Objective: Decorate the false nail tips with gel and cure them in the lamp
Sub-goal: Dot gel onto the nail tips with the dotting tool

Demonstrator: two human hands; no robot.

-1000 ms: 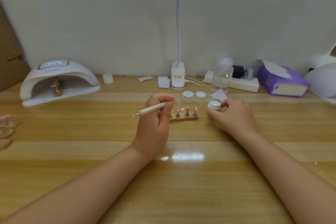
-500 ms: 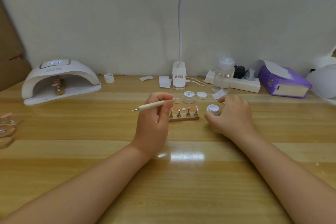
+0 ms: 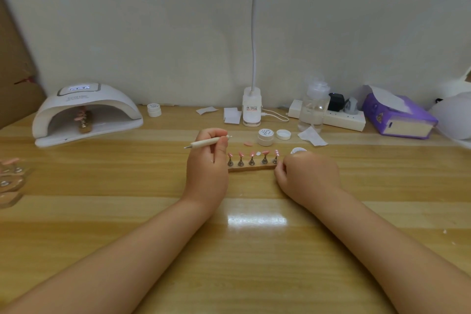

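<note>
Head view showed five pink tips on pegs along a wooden strip mid-surface. The left hand gripped a pen; the right hand pinched the strip's end, half hiding a jar. The curing lamp (far left) held another strip of tips.

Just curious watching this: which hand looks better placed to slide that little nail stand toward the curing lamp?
Probably the right hand: its fingers already touch the right end of the nail stand. The left hand is busy gripping the dotting tool.
</note>
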